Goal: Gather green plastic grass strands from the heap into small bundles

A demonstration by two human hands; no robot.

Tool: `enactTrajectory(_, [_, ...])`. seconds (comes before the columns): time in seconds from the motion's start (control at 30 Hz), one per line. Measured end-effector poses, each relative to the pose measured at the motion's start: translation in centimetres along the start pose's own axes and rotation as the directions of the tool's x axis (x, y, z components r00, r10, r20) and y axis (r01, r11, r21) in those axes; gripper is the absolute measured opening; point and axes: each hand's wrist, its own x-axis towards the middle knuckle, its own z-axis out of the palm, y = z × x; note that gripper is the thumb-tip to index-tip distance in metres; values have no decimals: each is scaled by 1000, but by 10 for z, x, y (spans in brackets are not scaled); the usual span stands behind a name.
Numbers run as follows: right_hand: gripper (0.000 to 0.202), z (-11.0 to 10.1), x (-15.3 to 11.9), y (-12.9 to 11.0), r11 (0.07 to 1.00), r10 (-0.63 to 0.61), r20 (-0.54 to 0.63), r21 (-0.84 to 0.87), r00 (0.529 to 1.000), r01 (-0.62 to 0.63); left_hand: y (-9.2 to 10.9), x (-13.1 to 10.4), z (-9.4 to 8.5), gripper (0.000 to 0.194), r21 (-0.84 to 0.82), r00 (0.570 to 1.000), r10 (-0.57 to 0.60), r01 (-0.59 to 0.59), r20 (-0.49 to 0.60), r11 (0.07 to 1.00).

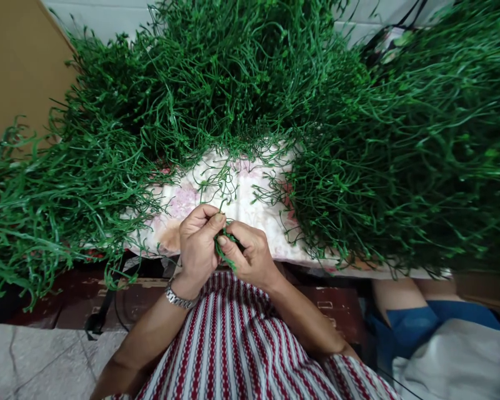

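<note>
My left hand (200, 236) is closed, thumb against fingers, around thin green plastic-looking stems (229, 256). A curled stem tip sticks up above its thumb. Close against it, my right hand (250, 253) pinches the same small cluster, whose lower end hangs between the two hands. The fingers hide how the pieces are joined, if they are. Just beyond, a few loose stems (216, 175) with small knobbed ends lie on a white flowered cloth (250, 203). A watch with a metal band (179, 297) is on my left wrist.
Big heaps of similar green stems rise at the left (79, 183), the back (233, 72) and the right (408, 166). A brown panel (16, 72) stands at the back left. Another person's knees in blue shorts (412, 322) show at the lower right.
</note>
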Motion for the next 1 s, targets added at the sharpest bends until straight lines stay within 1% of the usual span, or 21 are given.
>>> enactTrajectory(0.07, [27,3,-4,-6,995,-95,55,31,994,94,5,10,0,25,-18,996,85,-85,-3,996])
enactTrajectory(0.1, [27,2,-5,-8,991,-133,83,36,988,130,8,14,0,26,-28,991,136,-136,-6,990])
enactTrajectory(0.13, [28,-2,-5,-9,989,-147,72,18,987,146,10,17,-1,24,-19,983,182,-182,6,983])
enactTrajectory(0.17, [25,-9,-5,-10,993,-114,76,-21,991,116,13,19,-1,22,11,979,199,-200,48,980])
enactTrajectory(0.2, [23,-18,-3,-11,994,-81,39,-76,996,84,14,20,-2,19,42,975,208,-212,78,976])
enactTrajectory(0.23, [20,-29,-2,-13,990,-73,11,-117,997,74,14,20,-4,16,71,975,199,-206,100,976])
enactTrajectory(0.27, [16,-39,-1,-14,989,-88,20,-121,996,90,14,19,-5,15,88,977,183,-193,105,977])
enactTrajectory(0.33, [7,-56,-1,-21,987,-138,-3,-87,990,137,13,18,-7,14,84,983,168,-173,68,981])
enactTrajectory(0.37, [5,-61,-2,-25,986,-158,-31,-62,987,156,12,17,-8,14,71,985,162,-165,51,984])
enactTrajectory(0.4, [8,-63,-3,-29,985,-173,-63,-41,983,170,12,17,-8,13,56,987,155,-157,45,986])
enactTrajectory(0.47, [17,-60,-6,-36,978,-206,-90,-59,974,201,13,16,-7,12,27,991,125,-127,54,992])
enactTrajectory(0.53, [23,-51,-5,-37,956,-230,-38,-194,972,219,16,14,-3,11,-4,995,81,-81,65,997])
enactTrajectory(0.6, [25,-39,0,-30,905,-206,30,-375,978,202,18,12,2,9,-33,996,50,-47,75,998])
enactTrajectory(0.67, [23,-29,7,-18,859,-154,72,-483,985,169,20,9,5,7,-55,995,54,-50,87,997])
enactTrajectory(0.73, [24,-24,11,-5,855,-137,80,-494,987,158,20,7,6,6,-61,992,76,-70,104,996])
enactTrajectory(0.8, [26,-22,13,4,871,-155,50,-464,987,160,19,6,5,6,-53,989,69,-62,132,997])
enactTrajectory(0.9, [27,-25,13,8,888,-200,15,-420,980,187,18,7,0,6,-62,978,21,-8,207,998])
enactTrajectory(1.0, [29,-30,12,8,882,-190,57,-428,980,195,18,8,-2,7,-76,961,5,17,275,997])
